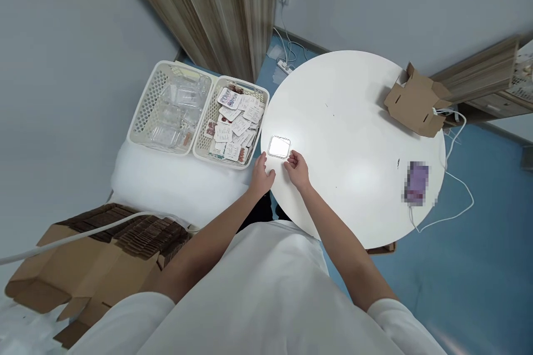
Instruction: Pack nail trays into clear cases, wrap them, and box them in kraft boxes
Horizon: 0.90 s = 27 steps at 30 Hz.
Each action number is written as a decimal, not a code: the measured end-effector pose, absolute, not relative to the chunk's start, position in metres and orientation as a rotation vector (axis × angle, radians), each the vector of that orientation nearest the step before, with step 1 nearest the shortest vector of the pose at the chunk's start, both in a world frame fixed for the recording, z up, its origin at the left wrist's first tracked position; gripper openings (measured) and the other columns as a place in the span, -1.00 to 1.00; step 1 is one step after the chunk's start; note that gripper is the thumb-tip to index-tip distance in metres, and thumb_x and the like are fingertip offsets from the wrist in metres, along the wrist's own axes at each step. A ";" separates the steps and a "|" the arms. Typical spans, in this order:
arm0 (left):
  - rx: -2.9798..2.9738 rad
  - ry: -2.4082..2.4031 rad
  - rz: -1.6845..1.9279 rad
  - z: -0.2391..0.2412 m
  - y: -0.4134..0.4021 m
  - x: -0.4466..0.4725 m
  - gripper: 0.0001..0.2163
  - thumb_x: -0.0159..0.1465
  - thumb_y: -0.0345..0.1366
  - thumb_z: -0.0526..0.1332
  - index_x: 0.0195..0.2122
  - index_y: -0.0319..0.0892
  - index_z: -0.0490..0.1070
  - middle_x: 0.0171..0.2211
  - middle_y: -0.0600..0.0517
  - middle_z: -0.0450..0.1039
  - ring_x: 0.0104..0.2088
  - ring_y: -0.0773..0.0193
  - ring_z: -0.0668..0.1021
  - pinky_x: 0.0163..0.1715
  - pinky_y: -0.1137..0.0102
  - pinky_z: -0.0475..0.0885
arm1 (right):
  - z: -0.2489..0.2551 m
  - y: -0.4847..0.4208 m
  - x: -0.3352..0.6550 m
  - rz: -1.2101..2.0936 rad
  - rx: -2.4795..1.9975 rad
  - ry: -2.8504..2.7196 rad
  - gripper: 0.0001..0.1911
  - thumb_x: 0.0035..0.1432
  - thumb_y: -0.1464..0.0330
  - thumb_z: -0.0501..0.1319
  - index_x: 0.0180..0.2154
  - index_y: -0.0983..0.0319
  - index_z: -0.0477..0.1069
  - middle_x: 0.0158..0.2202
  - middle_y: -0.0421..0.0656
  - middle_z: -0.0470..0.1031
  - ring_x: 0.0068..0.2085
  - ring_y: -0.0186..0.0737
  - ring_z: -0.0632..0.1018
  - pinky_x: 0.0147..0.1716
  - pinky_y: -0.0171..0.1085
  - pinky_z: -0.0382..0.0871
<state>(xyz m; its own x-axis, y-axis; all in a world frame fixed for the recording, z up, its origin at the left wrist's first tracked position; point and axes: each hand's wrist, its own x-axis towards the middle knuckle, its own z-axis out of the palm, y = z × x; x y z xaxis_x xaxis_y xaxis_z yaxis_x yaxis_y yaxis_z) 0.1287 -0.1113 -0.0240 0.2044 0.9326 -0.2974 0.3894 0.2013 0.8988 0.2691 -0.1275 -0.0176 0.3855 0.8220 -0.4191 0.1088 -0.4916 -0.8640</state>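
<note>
A small clear plastic box (279, 147) with rounded corners lies flat near the left edge of the round white table (353, 100). My left hand (261, 176) is at the box's lower left corner, thumb and fingers spread apart. On the other side, my right hand (298, 171) rests by the box's right edge with fingers loosely curled and a gap to the thumb. Neither hand visibly grips the box. A white basket (199, 147) of printed cards (240, 125) stands left of my hands. Beside it, another basket (139, 105) holds clear plastic boxes (183, 94).
At the table's right side are an opened cardboard box (416, 101) and a blurred purple object (417, 183) near a white cable (462, 205). Flattened cardboard boxes (95, 266) are stacked at lower left. A power strip (285, 67) lies on the floor behind.
</note>
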 end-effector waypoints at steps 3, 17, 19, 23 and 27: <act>1.347 1.423 0.642 -0.024 -0.122 0.125 -0.39 0.10 -0.42 0.11 0.19 -0.09 -0.06 0.14 -0.10 0.06 0.11 0.13 0.24 0.02 0.23 0.27 | -0.013 -0.138 0.271 1.178 -1.849 -0.807 -0.46 -0.08 0.32 0.18 0.01 0.20 0.18 -0.09 -0.09 0.29 -0.12 -0.25 0.38 -0.06 -0.19 0.29; 1.375 1.781 0.666 -0.010 -0.219 0.074 -0.55 0.17 -0.33 0.06 0.11 -0.12 0.09 0.06 -0.09 0.22 0.06 0.16 0.31 -0.02 0.26 0.31 | 0.010 -0.192 0.242 1.189 -1.597 -1.320 -0.47 0.04 0.31 0.06 0.08 0.14 0.03 -0.09 -0.11 0.28 -0.39 -0.38 0.38 -0.33 -0.27 0.36; 1.403 1.873 0.585 -0.012 -0.234 0.064 -0.56 0.16 -0.33 0.06 0.10 -0.14 0.11 0.06 -0.09 0.22 0.07 0.14 0.29 0.01 0.24 0.27 | 0.009 -0.192 0.233 1.318 -1.533 -1.455 -0.51 0.04 0.31 0.06 0.05 0.16 0.10 -0.15 -0.12 0.33 -0.42 -0.39 0.38 -0.35 -0.27 0.36; 1.464 2.057 0.321 -0.015 -0.254 0.040 -0.57 0.11 -0.33 0.11 0.05 -0.20 0.19 0.10 -0.13 0.18 0.14 0.04 0.20 0.11 0.20 0.13 | 0.004 -0.186 0.215 1.466 -1.521 -1.759 -0.60 0.02 0.31 0.08 -0.04 0.20 0.25 -0.18 -0.11 0.38 -0.33 -0.30 0.44 -0.28 -0.23 0.37; 1.506 2.124 0.078 -0.018 -0.262 0.015 -0.53 0.12 -0.28 0.12 0.08 -0.21 0.15 0.19 -0.13 0.03 0.21 -0.01 0.04 0.13 0.16 0.05 | -0.002 -0.173 0.189 1.458 -1.514 -2.086 -0.58 0.04 0.32 0.08 -0.02 0.21 0.26 -0.05 -0.07 0.35 -0.08 -0.18 0.41 -0.10 -0.18 0.29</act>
